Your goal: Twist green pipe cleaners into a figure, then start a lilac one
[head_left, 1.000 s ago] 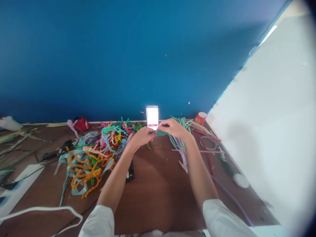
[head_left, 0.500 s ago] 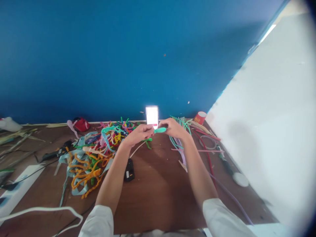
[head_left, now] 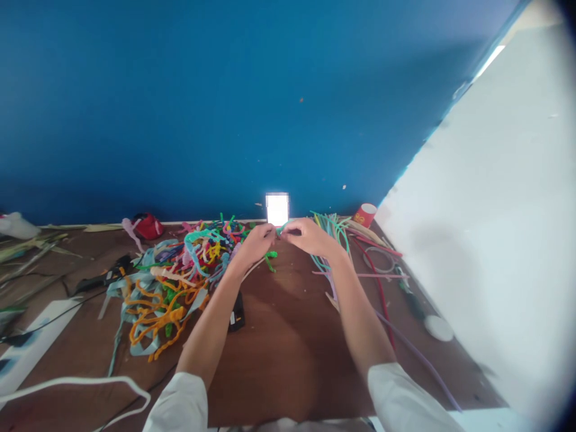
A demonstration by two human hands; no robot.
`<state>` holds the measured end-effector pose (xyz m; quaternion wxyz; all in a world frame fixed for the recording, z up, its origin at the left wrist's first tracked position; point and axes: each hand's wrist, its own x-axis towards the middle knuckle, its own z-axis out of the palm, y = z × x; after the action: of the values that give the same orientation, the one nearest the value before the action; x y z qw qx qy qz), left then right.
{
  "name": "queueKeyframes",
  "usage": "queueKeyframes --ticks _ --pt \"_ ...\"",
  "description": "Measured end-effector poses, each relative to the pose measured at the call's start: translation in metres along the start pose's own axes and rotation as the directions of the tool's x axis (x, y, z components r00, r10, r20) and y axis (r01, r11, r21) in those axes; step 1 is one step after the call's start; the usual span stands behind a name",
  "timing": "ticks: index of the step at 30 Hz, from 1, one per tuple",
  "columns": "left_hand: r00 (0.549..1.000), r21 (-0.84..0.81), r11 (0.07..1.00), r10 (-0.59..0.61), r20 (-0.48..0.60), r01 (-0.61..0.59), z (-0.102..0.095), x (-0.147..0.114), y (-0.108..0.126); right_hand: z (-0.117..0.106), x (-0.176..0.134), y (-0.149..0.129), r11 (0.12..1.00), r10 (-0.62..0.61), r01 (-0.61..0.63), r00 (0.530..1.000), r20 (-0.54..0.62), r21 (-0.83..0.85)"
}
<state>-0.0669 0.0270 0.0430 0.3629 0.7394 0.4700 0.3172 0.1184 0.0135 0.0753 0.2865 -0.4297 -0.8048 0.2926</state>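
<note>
My left hand (head_left: 258, 242) and my right hand (head_left: 309, 236) meet over the middle of the table, fingertips pinched close together. Between them is a small teal-green fuzzy pipe cleaner piece (head_left: 279, 230), mostly covered by the fingers. Just behind the hands stands a bright white phone-like screen (head_left: 277, 209). A tangled heap of coloured pipe cleaners (head_left: 204, 252) lies left of my left hand, with orange ones (head_left: 164, 315) at its front. Beyond my right wrist is a bundle of straight green pipe cleaners (head_left: 335, 228).
A black device (head_left: 236, 317) lies by my left forearm, and a black glue-gun-like tool (head_left: 105, 276) further left. A white power strip (head_left: 38, 342) and white cable (head_left: 90, 381) sit at the left. A red paper cup (head_left: 364, 215) stands by the blue wall (head_left: 270, 108).
The teal-green piece showed clearly between my hands before; now the fingers cover most of it. My hands have come nearer together, the right shifting slightly left.
</note>
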Motion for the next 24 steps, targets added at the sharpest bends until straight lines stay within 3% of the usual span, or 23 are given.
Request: queueKeyframes --ticks 4,8,12,14,17,19,24 --pt "0.999 -0.152 0.988 0.028 -0.023 -0.031 -0.004 -0.003 0.004 -0.004 -0.002 0.006 0.999 0.045 -0.045 0.999 0.001 0.015" --pt "0.992 -0.332 0.943 0.066 0.105 -0.028 -0.012 -0.009 0.014 -0.008 -0.003 0.017 0.992 0.090 -0.090 0.996 0.006 0.086" --pt "0.920 -0.231 0.972 0.119 0.373 -0.032 -0.022 -0.013 0.020 -0.013 -0.002 0.027 0.991 0.056 -0.058 0.998 0.022 0.120" --pt "0.897 -0.099 0.994 0.094 0.433 -0.057 -0.023 -0.014 0.021 -0.012 -0.001 0.029 0.989 0.062 -0.064 0.998 0.018 0.133" --pt "0.932 0.142 0.985 0.036 0.359 -0.093 -0.014 -0.011 0.020 -0.007 0.002 0.028 0.986 0.071 -0.073 0.997 0.018 0.152" --pt "0.976 0.262 0.963 0.012 0.216 -0.070 -0.005 -0.009 0.017 -0.003 0.003 0.023 0.989 0.065 -0.067 0.998 0.017 0.135" --pt "0.999 0.264 0.965 0.006 -0.049 0.007 0.008 -0.004 0.013 0.000 0.000 0.008 0.998 0.028 -0.025 0.998 -0.052 0.061"
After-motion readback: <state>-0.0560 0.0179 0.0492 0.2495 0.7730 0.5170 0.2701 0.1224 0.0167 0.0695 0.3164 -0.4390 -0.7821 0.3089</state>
